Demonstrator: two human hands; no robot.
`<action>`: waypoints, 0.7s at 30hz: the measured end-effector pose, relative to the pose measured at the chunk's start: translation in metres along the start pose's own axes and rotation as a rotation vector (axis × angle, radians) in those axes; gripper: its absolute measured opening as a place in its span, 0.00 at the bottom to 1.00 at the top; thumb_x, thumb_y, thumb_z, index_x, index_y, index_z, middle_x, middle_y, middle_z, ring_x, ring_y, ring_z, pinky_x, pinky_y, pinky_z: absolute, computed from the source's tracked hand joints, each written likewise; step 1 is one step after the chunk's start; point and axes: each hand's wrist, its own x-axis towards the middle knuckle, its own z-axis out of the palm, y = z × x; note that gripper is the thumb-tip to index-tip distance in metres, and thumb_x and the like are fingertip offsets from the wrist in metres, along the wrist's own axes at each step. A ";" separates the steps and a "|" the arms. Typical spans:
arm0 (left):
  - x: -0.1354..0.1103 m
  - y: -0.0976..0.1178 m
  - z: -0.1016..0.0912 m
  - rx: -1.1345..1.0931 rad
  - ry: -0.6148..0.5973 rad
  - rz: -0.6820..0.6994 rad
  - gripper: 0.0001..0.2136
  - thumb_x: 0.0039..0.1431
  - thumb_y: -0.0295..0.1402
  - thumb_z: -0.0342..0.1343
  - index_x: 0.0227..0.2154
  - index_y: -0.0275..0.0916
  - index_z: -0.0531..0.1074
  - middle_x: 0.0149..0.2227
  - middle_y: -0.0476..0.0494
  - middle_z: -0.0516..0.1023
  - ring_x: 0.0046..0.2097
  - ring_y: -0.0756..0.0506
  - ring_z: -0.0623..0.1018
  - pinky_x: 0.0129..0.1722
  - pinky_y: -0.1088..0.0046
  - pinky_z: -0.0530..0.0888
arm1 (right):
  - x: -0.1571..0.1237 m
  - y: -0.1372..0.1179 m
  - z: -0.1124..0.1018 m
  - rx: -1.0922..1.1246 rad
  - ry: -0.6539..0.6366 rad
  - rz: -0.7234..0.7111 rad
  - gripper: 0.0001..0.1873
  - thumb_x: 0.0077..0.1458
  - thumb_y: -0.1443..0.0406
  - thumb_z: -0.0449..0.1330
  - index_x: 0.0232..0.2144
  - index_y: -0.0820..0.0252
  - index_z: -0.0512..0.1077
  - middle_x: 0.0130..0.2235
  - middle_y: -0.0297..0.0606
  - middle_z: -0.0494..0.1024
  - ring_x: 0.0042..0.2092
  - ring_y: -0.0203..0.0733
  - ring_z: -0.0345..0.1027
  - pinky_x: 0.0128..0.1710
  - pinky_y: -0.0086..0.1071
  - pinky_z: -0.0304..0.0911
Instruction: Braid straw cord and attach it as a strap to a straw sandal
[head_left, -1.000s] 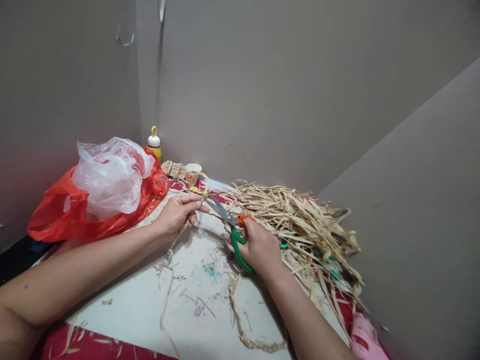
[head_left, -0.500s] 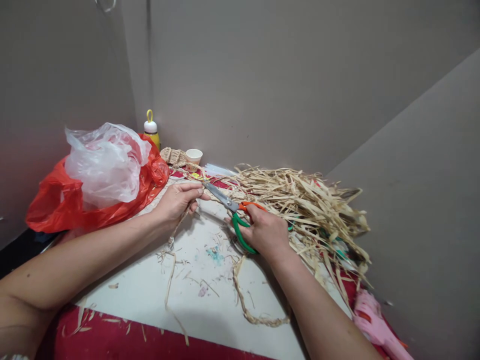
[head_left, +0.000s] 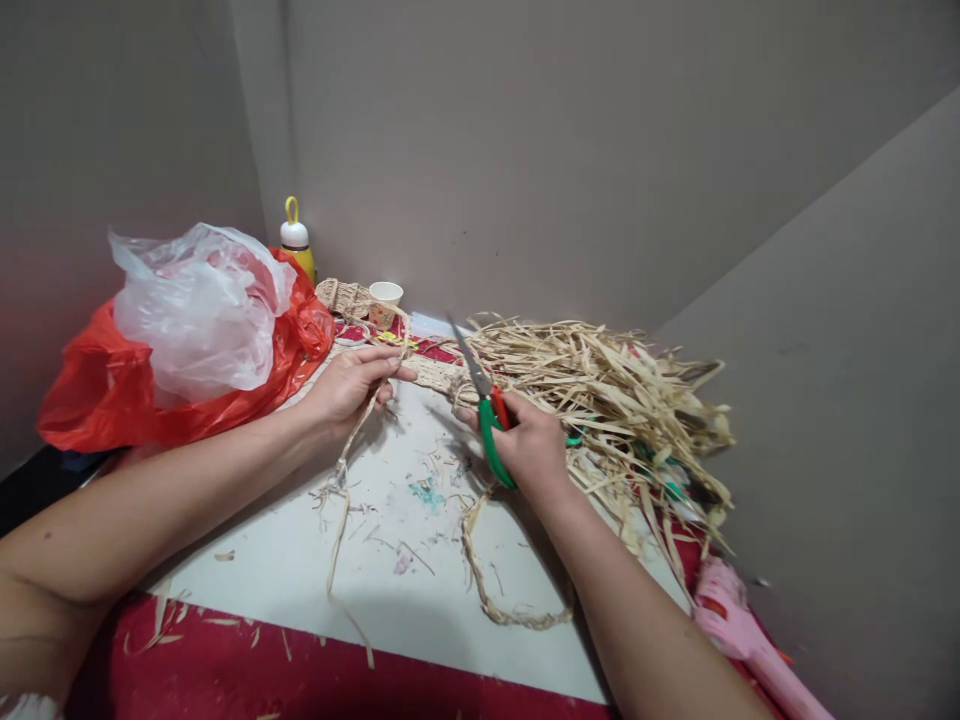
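My left hand (head_left: 351,388) pinches a thin straw cord (head_left: 358,430) between thumb and fingers; its lower end trails down onto the white board. In my right hand (head_left: 531,440) is a pair of scissors (head_left: 480,385) with one green and one orange handle, the blades together and pointing up and away. Under the right hand a braided straw cord (head_left: 487,600) lies in a curve on the board. Behind the hands a flat woven straw strip (head_left: 431,375) lies partly hidden.
A heap of dry straw (head_left: 600,390) spreads at the right, a pink glue gun (head_left: 739,620) in front of it. Red and white plastic bags (head_left: 195,320) bulge at the left. A yellow bottle (head_left: 298,250), a paper cup (head_left: 385,300) and a woven straw piece (head_left: 343,298) stand behind. Scraps litter the white board (head_left: 300,570).
The scissors have closed and swung away from the left hand, tips now pointing up. My left hand keeps its pinch on the cord. The view has shifted slightly.
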 end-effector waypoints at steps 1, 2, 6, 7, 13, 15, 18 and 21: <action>-0.001 0.000 0.001 -0.013 -0.026 -0.022 0.07 0.54 0.22 0.56 0.37 0.32 0.73 0.28 0.44 0.79 0.17 0.58 0.65 0.16 0.82 0.61 | 0.001 -0.001 0.000 0.158 -0.007 0.049 0.18 0.38 0.51 0.67 0.19 0.57 0.68 0.18 0.28 0.64 0.23 0.34 0.55 0.24 0.28 0.49; -0.002 0.000 0.001 -0.023 -0.059 -0.047 0.07 0.54 0.22 0.56 0.37 0.32 0.73 0.28 0.44 0.78 0.17 0.58 0.65 0.16 0.82 0.60 | 0.001 -0.003 0.000 0.288 -0.023 0.084 0.18 0.38 0.52 0.67 0.20 0.58 0.67 0.19 0.28 0.64 0.23 0.34 0.55 0.24 0.28 0.51; -0.009 -0.009 0.006 0.002 -0.228 -0.185 0.07 0.54 0.23 0.56 0.35 0.31 0.75 0.27 0.43 0.78 0.17 0.58 0.64 0.16 0.82 0.58 | -0.003 -0.014 0.002 0.503 -0.135 0.136 0.19 0.47 0.48 0.61 0.28 0.57 0.66 0.20 0.29 0.69 0.18 0.33 0.57 0.18 0.28 0.55; -0.011 -0.012 0.008 0.015 -0.277 -0.226 0.07 0.53 0.24 0.56 0.35 0.31 0.76 0.28 0.42 0.78 0.17 0.58 0.63 0.16 0.82 0.58 | -0.005 -0.017 0.003 0.549 -0.166 0.143 0.19 0.48 0.48 0.60 0.30 0.57 0.65 0.20 0.28 0.69 0.18 0.34 0.57 0.17 0.28 0.56; -0.026 -0.023 0.015 0.082 -0.478 -0.418 0.06 0.51 0.30 0.60 0.32 0.33 0.77 0.27 0.42 0.79 0.16 0.58 0.61 0.16 0.80 0.55 | -0.014 -0.033 0.004 1.065 -0.305 0.250 0.19 0.42 0.60 0.68 0.33 0.55 0.64 0.22 0.25 0.71 0.19 0.31 0.59 0.19 0.27 0.61; -0.027 -0.024 0.015 0.098 -0.482 -0.409 0.08 0.50 0.31 0.62 0.34 0.34 0.77 0.29 0.40 0.80 0.16 0.58 0.63 0.16 0.81 0.55 | -0.012 -0.033 0.002 1.084 -0.277 0.262 0.19 0.41 0.61 0.69 0.33 0.55 0.64 0.22 0.24 0.70 0.19 0.31 0.61 0.19 0.26 0.61; -0.026 -0.025 0.015 0.143 -0.414 -0.319 0.13 0.47 0.30 0.64 0.38 0.35 0.76 0.32 0.40 0.80 0.17 0.58 0.65 0.16 0.81 0.57 | -0.007 -0.031 -0.005 1.046 -0.152 0.253 0.19 0.40 0.62 0.69 0.32 0.56 0.64 0.22 0.23 0.69 0.20 0.31 0.63 0.19 0.24 0.59; -0.025 -0.027 0.015 0.241 -0.320 -0.197 0.10 0.48 0.30 0.63 0.35 0.34 0.77 0.22 0.47 0.76 0.16 0.57 0.64 0.16 0.81 0.58 | -0.002 -0.029 -0.010 1.059 -0.033 0.223 0.19 0.41 0.62 0.69 0.32 0.55 0.63 0.24 0.24 0.70 0.21 0.30 0.64 0.20 0.24 0.59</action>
